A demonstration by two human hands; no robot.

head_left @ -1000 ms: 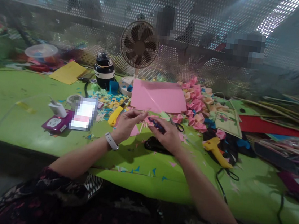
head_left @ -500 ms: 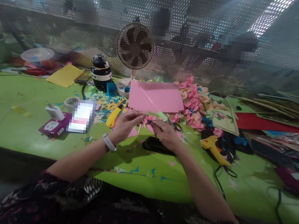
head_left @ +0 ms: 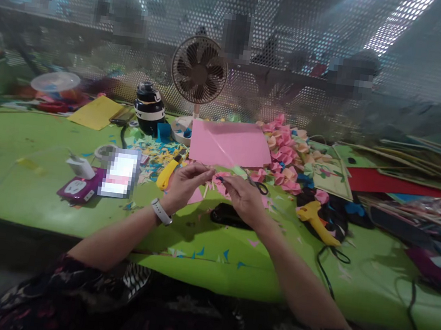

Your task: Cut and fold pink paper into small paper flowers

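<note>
My left hand (head_left: 186,185), with a white band on its wrist, has thumb and fingers pinched together; what they hold is too small to make out. Opposite it, my right hand (head_left: 245,197) pinches a small dark blue piece (head_left: 219,179) between thumb and fingertips. The fingertips of both hands almost meet above pink paper scraps (head_left: 221,187). Black-handled scissors (head_left: 261,188) lie just beyond my right hand. Below it rests a long black object (head_left: 226,215), partly hidden by the wrist. A yellow-handled tool (head_left: 168,174) lies beside my left hand.
Behind the hands are a pink sheet (head_left: 231,142), pink paper flowers (head_left: 286,154) and a fan (head_left: 200,71). A yellow glue gun (head_left: 318,220) with a cord lies right. Left are a phone (head_left: 120,173), a purple power strip (head_left: 79,188) and a black bottle (head_left: 149,111).
My right hand has shifted slightly, its fingers a little more bent around the small dark blue piece. My left hand stays in nearly the same place.
</note>
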